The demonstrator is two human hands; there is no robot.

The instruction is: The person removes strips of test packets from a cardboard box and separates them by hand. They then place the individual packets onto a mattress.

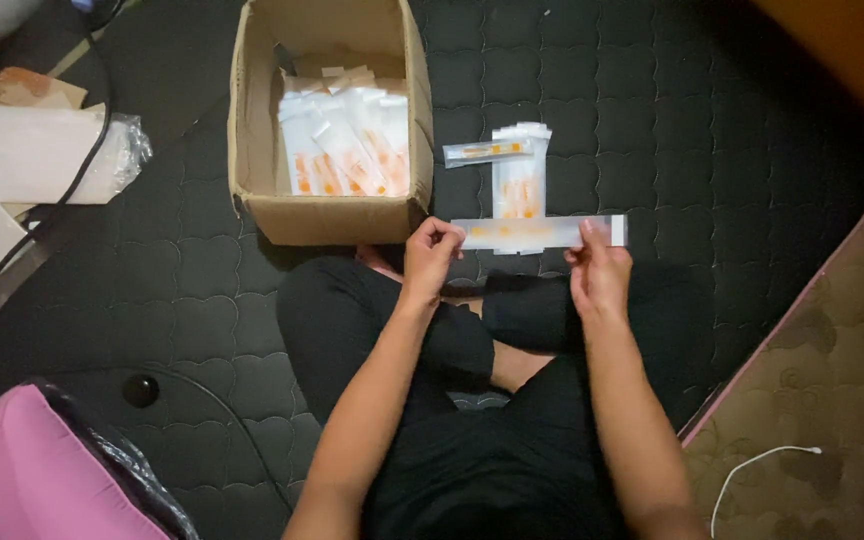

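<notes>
Two hands [430,252] [597,268]; one packet [537,232]; one box [327,215]

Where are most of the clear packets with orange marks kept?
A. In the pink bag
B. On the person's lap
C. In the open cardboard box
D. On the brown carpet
C: the cardboard box holds many clear packets, while only a few lie on the dark mat beside it.
</notes>
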